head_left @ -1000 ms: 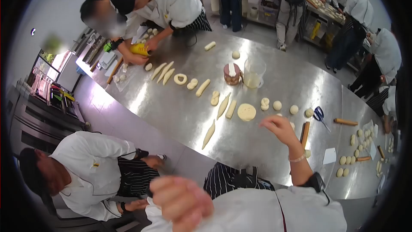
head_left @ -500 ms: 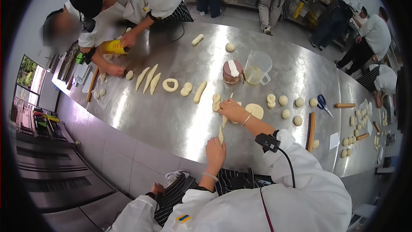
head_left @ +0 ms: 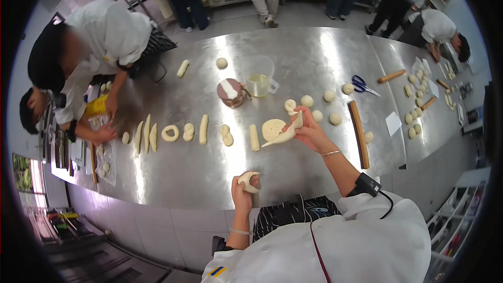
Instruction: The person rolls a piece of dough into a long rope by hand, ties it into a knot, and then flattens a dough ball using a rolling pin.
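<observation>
Left hand is gripping a curled dough piece near the edge of the bench, and the right hand is pinching a tapered dough strip, its tail hanging by the flat dough round. Can't tell if they're touching; if so, they could be sticking together. Tbh, that dangling weight could be stretching the strip, and squeezing too hard could be denting both held pieces.

My jacket is white, my apron black with white stripes, my dough strip cream, the tabletop silver-grey, the scissor handles dark blue.
</observation>
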A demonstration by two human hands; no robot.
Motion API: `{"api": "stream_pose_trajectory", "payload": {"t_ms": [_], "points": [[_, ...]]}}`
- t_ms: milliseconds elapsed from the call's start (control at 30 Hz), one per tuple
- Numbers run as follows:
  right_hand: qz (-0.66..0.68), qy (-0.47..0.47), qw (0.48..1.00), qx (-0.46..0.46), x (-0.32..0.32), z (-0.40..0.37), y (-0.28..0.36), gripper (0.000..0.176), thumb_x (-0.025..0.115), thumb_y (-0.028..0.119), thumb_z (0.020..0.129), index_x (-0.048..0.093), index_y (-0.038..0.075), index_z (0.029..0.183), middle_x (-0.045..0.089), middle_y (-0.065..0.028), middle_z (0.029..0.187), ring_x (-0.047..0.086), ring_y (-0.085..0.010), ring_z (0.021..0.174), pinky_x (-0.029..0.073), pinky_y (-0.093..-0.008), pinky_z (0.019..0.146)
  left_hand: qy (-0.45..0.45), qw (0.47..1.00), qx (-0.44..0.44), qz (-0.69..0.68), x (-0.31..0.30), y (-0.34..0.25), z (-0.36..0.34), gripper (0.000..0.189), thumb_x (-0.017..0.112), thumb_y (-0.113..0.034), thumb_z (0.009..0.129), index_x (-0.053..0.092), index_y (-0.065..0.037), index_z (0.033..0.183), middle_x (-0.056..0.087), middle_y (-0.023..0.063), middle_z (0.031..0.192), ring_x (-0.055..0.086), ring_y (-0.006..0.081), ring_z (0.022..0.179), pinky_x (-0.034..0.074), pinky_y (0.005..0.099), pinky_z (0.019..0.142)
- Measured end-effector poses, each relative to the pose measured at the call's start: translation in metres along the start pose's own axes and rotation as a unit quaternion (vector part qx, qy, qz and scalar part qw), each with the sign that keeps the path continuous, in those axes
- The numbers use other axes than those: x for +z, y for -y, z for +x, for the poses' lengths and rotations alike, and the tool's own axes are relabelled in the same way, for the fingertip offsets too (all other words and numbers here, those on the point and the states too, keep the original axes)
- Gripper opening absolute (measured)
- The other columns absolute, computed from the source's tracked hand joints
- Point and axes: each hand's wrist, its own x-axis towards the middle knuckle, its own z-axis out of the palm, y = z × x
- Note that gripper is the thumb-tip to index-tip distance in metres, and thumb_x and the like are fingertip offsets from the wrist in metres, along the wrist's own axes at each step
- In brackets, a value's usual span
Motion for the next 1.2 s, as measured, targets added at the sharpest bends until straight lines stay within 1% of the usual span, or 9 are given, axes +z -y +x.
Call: {"api": "stream_pose_trajectory", "payload": {"t_ms": [267,367,400,433,633,767,833,1067,1200], "points": [[0.099,-0.283,0.953,-0.054,-0.138,-0.118,-0.061,0.04,0.044,-0.008,0.074,0.052,0.004,0.112,0.051,-0.0091,0.107,0.054,-0.0211,0.1,0.048,-0.0478,0.095,0.15,0.972,-0.155,-0.093,0.095,0.055,0.015,0.052,0.04,-0.001,0.083,0.042,-0.004,0.135,0.055,0.0163,0.107,0.056,0.0227,0.09,0.048,0.0346,0.083],[-0.072,-0.274,0.957,-0.068,-0.171,-0.14,-0.069,0.029,0.048,-0.003,0.077,0.056,0.005,0.103,0.053,-0.0095,0.107,0.053,-0.0232,0.101,0.045,-0.0437,0.092,0.162,0.972,-0.165,-0.029,0.099,0.096,0.02,0.043,0.043,0.0,0.082,0.056,-0.007,0.122,0.054,0.0156,0.115,0.054,0.0256,0.097,0.045,0.0356,0.086],[-0.358,-0.242,0.892,-0.131,-0.164,-0.148,-0.058,0.021,0.052,0.002,0.079,0.058,0.005,0.099,0.054,-0.0097,0.106,0.053,-0.0242,0.1,0.043,-0.0414,0.091,0.199,0.945,0.033,0.257,0.093,0.104,0.019,0.036,0.046,-0.002,0.082,0.059,-0.006,0.115,0.055,0.0152,0.115,0.052,0.028,0.1,0.042,0.0379,0.089],[-0.612,-0.188,0.747,-0.179,-0.159,-0.153,-0.051,0.013,0.056,0.007,0.082,0.059,0.006,0.095,0.055,-0.01,0.104,0.053,-0.0253,0.099,0.041,-0.0392,0.09,0.214,0.802,0.23,0.509,0.087,0.111,0.018,0.029,0.048,-0.004,0.082,0.063,-0.005,0.107,0.055,0.0148,0.116,0.051,0.0303,0.103,0.039,0.0401,0.093],[-0.782,-0.104,0.601,-0.128,-0.141,-0.135,-0.103,0.018,0.064,0.025,0.082,0.062,0.011,0.094,0.057,-0.0066,0.104,0.053,-0.0226,0.1,0.039,-0.0384,0.084,0.202,0.681,0.345,0.614,0.092,0.121,-0.005,0.017,0.069,-0.013,0.077,0.059,-0.006,0.088,0.057,0.0127,0.116,0.049,0.0327,0.112,0.036,0.0436,0.096],[-0.79,-0.044,0.595,-0.144,-0.154,-0.086,-0.105,0.017,0.063,0.024,0.082,0.063,0.013,0.094,0.058,-0.0044,0.105,0.052,-0.0219,0.101,0.039,-0.0401,0.082,0.265,0.615,0.391,0.631,0.091,0.141,-0.003,0.018,0.064,-0.006,0.079,0.06,-0.005,0.096,0.061,0.0101,0.108,0.054,0.0299,0.105,0.04,0.0431,0.092],[-0.782,-0.194,0.552,-0.215,-0.158,-0.09,-0.084,0.02,0.063,0.024,0.082,0.061,0.011,0.097,0.058,-0.0048,0.104,0.053,-0.0223,0.104,0.04,-0.0416,0.088,0.283,0.57,0.346,0.69,0.094,0.137,-0.011,0.021,0.06,-0.005,0.08,0.061,-0.004,0.102,0.062,0.0092,0.108,0.054,0.0289,0.105,0.038,0.0466,0.094],[-0.724,-0.209,0.616,-0.229,-0.13,-0.188,-0.106,0.023,0.061,0.025,0.084,0.06,0.006,0.096,0.057,-0.0061,0.108,0.051,-0.0241,0.112,0.035,-0.0431,0.102,0.202,0.592,0.356,0.694,0.076,0.13,-0.043,0.032,0.066,-0.026,0.082,0.057,-0.007,0.106,0.054,0.0148,0.117,0.047,0.0329,0.117,0.03,0.0504,0.105],[-0.814,-0.025,0.538,-0.219,-0.133,-0.11,-0.123,0.021,0.063,0.027,0.082,0.059,0.008,0.09,0.058,-0.0073,0.096,0.052,-0.0258,0.104,0.035,-0.0451,0.099,0.187,0.611,0.343,0.689,0.081,0.137,-0.041,0.021,0.07,-0.023,0.079,0.059,-0.008,0.091,0.057,0.0099,0.104,0.051,0.0306,0.104,0.037,0.0481,0.093]]}}
